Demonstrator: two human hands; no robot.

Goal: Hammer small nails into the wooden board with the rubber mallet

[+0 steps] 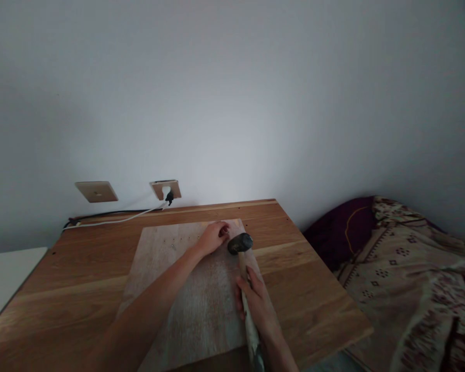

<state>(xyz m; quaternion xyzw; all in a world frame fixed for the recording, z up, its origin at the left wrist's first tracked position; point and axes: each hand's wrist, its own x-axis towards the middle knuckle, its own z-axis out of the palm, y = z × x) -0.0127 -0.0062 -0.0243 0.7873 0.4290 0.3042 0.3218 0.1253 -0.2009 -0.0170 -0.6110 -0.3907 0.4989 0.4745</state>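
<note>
- The right hand (252, 297) grasps the hammer (241, 244), its fingers wrapped around the pale handle (249, 325); the dark head is raised just beyond that hand, over the right part of the board (201, 305).
- The left hand (214, 237) is at the far end of the board, near the hammer's head, its thumb and fingers curled toward each other; I cannot tell whether they pinch something small.
- The board, pale and worn, lies flat on the wooden table (306, 289), with a row of small dark spots (173, 239) across its far part, left of the left hand.
- Behind the table, the wall (232, 103) carries a wall plate (96, 191) and a socket (174, 189) with plugs (168, 195) in it.
- A white cord (116, 221) runs along the table's far left edge.
- To the right of the table lie a patterned cloth (395, 279) and a purple cloth (341, 230).
</note>
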